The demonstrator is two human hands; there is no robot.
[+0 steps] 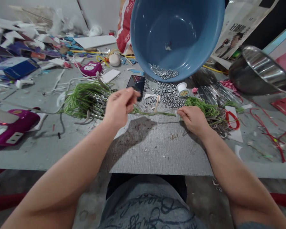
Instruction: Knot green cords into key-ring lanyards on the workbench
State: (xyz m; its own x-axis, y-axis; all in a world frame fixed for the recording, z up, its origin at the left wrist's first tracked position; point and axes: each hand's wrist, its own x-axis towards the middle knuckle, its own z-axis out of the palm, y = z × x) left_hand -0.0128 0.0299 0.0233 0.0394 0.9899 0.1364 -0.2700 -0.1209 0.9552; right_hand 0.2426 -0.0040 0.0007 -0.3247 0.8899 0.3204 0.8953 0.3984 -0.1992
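Note:
My left hand [120, 106] is raised a little over the grey table [154, 149], fingers pinched on one end of a thin green cord [154, 113]. The cord stretches right to my right hand [193, 119], which rests on the table with fingers closed on its other end. A heap of green cords strung with metal nuts [85, 100] lies just left of my left hand. Another bundle of green cords [206, 108] sits behind my right hand. Loose silver nuts [168, 95] are spread beyond the cord, spilling from a tilted blue basin [178, 35].
A black phone [136, 85] and a white spool [182, 89] lie near the nuts. A steel bowl [259, 71] tilts at the right, with red wires [267, 130] below it. Purple devices [11, 125] [91, 68] and paper clutter fill the left and back.

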